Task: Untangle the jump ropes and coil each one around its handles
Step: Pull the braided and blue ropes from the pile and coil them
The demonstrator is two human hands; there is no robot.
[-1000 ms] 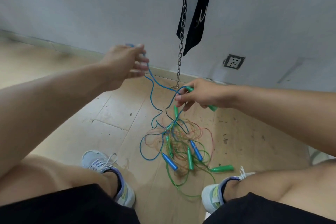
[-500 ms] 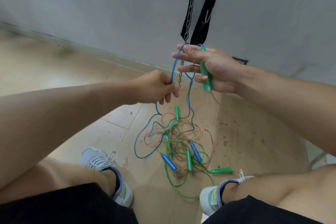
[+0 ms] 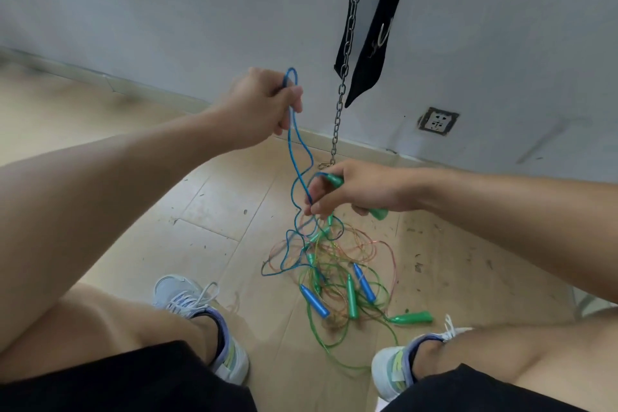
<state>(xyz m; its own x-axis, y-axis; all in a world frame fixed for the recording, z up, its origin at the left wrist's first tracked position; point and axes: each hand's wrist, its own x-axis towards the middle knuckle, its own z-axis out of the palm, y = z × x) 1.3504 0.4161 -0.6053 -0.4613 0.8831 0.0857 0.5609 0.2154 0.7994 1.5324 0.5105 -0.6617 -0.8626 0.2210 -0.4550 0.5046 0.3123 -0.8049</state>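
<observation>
My left hand (image 3: 259, 104) is raised in front of the wall (image 3: 167, 27), fingers curled tight around a loop of the blue rope (image 3: 294, 157), which sticks up above my knuckles and hangs down in loose bends. My right hand (image 3: 354, 189) sits lower and nearer the floor (image 3: 133, 227), closed around a green handle (image 3: 378, 212) whose ends poke out on both sides of my fist, while my thumb and forefinger pinch the same blue rope where it passes below.

From there the blue rope drops into the tangled pile (image 3: 337, 264) on the floor between my two shoes, closer to my right shoe (image 3: 394, 368) than my left shoe (image 3: 200, 318). I see green, blue and thin orange-pink cords knotted together in it, with two blue handles (image 3: 314, 300) and several more green ones lying among the loops; one green handle (image 3: 411, 317) lies at the pile's right edge, near my right shoe.

A chain (image 3: 347, 43) and a black strap (image 3: 381, 27) hang against the wall behind my hands.
</observation>
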